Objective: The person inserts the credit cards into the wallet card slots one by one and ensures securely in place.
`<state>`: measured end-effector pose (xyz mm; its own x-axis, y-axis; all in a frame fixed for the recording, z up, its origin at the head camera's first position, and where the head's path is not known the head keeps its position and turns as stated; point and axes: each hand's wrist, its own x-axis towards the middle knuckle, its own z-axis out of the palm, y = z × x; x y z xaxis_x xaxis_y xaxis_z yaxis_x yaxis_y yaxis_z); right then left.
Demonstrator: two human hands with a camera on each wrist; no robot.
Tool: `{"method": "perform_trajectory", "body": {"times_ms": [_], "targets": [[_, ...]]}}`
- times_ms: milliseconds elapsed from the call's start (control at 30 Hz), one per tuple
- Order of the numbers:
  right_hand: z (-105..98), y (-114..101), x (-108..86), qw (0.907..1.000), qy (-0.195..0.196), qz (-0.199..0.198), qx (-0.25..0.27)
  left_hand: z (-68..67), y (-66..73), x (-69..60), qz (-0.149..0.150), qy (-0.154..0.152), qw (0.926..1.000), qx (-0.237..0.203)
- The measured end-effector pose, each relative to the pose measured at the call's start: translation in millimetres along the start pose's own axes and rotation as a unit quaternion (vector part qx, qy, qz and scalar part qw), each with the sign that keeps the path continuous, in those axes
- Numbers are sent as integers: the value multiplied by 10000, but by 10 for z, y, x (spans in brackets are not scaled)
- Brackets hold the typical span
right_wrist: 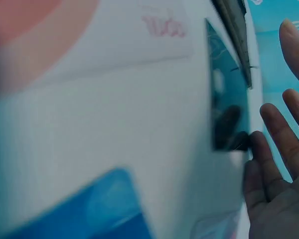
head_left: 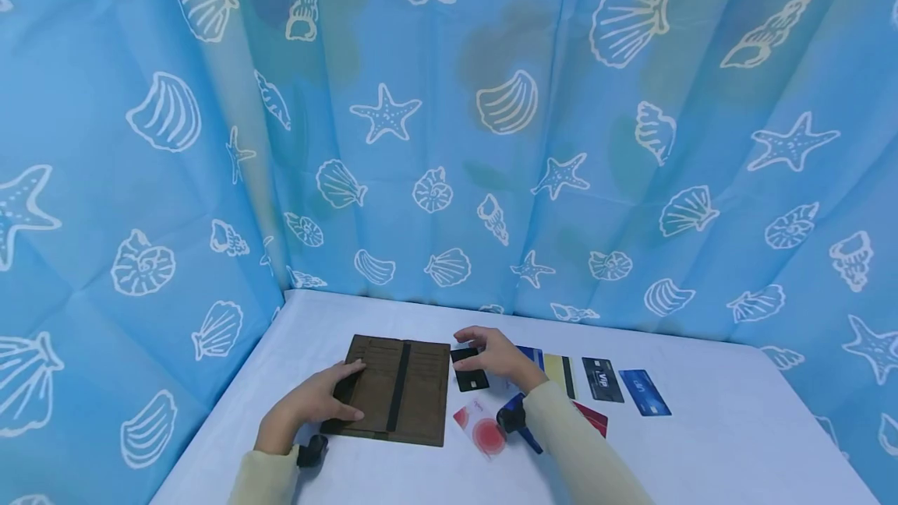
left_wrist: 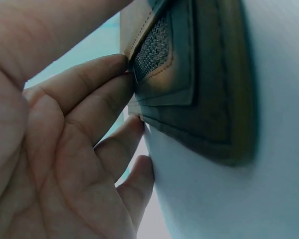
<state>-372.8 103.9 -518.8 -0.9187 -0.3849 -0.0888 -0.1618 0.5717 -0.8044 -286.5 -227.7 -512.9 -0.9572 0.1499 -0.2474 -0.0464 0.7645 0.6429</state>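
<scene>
Black card (head_left: 473, 380) beside edge of wallet (head_left: 426, 392)

On the table (head_left: 737, 431), the wallet (head_left: 379, 390) has the left hand (head_left: 316, 397) at its left edge, the right hand (head_left: 495, 354) at the nearest card (head_left: 474, 381) just beside its right edge, the Vip card (head_left: 602, 379) and the end card (head_left: 645, 393) farther right, and the curtain (head_left: 449, 139) behind it.

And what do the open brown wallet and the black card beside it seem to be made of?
The wallet looks like matte leather or imitation leather, going by its stitched edges and dull surface; which, I can't tell. The black card is probably glossy plastic, since its face shows reflections.
</scene>
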Motion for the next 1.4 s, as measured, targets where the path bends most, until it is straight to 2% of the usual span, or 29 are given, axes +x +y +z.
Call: {"method": "perform_trajectory", "body": {"times_ms": [333, 533, 667, 867, 1133, 1400], "targets": [[-10, 96, 3, 9990, -18, 436, 102, 22, -7, 26, -6, -56, 10000, -4], [-33, 88, -10, 9982, -83, 587, -51, 20, -9, 17, 28, -19, 10000, -2], [-41, 78, -3, 9981, -156, 598, -65, 7, -18, 8, 51, -12, 10000, 37], [-37, 111, 15, 9987, -67, 507, -57, -4, -8, 4, 98, 1, 10000, 14], [-13, 103, 3, 9982, -243, 481, -265, -1, -18, -4, -39, -20, 10000, 42], [-19, 108, -3, 9977, -243, 591, -214, -11, -16, -4, 129, 6, 9999, 81]]}}
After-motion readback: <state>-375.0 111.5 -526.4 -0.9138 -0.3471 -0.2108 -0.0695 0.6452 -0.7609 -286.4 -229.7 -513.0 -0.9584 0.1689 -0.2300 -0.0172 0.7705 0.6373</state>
